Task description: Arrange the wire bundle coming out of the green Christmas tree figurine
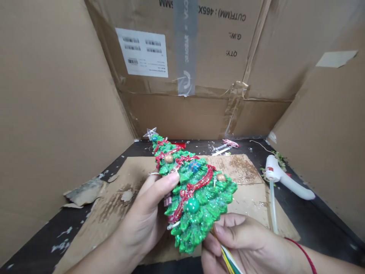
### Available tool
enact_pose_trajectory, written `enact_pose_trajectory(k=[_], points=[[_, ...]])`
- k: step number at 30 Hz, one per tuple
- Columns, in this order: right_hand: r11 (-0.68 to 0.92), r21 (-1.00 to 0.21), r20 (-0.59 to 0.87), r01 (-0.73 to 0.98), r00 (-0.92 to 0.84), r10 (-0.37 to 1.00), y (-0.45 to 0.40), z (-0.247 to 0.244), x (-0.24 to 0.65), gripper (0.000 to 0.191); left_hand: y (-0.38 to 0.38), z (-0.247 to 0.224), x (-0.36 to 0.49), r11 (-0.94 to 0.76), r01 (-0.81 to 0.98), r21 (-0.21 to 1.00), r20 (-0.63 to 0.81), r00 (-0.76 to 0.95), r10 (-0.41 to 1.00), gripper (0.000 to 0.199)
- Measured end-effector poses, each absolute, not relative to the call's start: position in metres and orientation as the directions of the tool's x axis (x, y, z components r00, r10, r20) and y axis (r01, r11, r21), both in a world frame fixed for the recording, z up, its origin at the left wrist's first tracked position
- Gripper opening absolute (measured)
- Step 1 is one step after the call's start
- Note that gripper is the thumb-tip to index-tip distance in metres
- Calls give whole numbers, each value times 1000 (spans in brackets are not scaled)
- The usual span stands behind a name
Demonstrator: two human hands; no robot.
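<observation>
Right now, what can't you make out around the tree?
Head view:
- Back of the green glitter Christmas tree: hidden by its front and the left hand.
- Coloured strips: hidden by the right hand, ends cut off by the bottom edge.
- Small pink piece: mostly behind the tree.

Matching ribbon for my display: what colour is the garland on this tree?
The garland is glittery red, clearest in the head view.
</observation>
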State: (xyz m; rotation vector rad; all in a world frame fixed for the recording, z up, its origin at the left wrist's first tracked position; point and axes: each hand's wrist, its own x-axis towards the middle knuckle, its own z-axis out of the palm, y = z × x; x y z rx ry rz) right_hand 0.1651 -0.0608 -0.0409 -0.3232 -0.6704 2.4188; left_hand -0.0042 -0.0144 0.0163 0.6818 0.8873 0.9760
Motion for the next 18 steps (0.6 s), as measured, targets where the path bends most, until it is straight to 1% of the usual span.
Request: enact_pose_trajectory(k=[2,4,6,8,10,11,12,13,14,15,18], points=[[-686,-565,-86,-459,-794,602,-60,-38,167,27,-14,16,-4,394,-410,823,-319,240,917,49],[-673,-606,-129,-425,-782,609,-59,-38,168,29,-13,14,-3,378,-408,831,-318,210,925,44],[-627,-674,-164,-391,-749,642,-59,-40,168,33,-12,13,-2,365,-392,844,-309,201,930,41],[-553,-767,-208,-325,-690,694,-59,-45,168,38,-11,11,-1,357,-366,860,-301,201,932,41],[-434,-879,-241,-198,-600,762,-59,-47,169,43,-11,10,-1,349,-335,875,-301,187,935,44],[-348,-932,-238,-103,-551,800,-60,-46,169,43,-11,9,-1,346,-322,881,-302,181,936,45],[-248,-969,-217,8,-506,835,-60,-44,170,43,-12,8,-1,343,-313,886,-303,171,937,47],[-111,-985,-162,129,-497,853,-61,-40,171,40,-12,7,-1,345,-307,887,-310,158,937,48],[44,-966,-89,256,-487,869,-61,-36,171,35,-13,6,0,349,-307,886,-319,144,937,49],[166,-916,-33,365,-481,876,-61,-32,172,28,-13,5,0,359,-307,881,-334,134,933,50],[408,-724,118,557,-482,868,-63,-29,176,22,-12,2,1,396,-312,864,-370,140,918,53]])
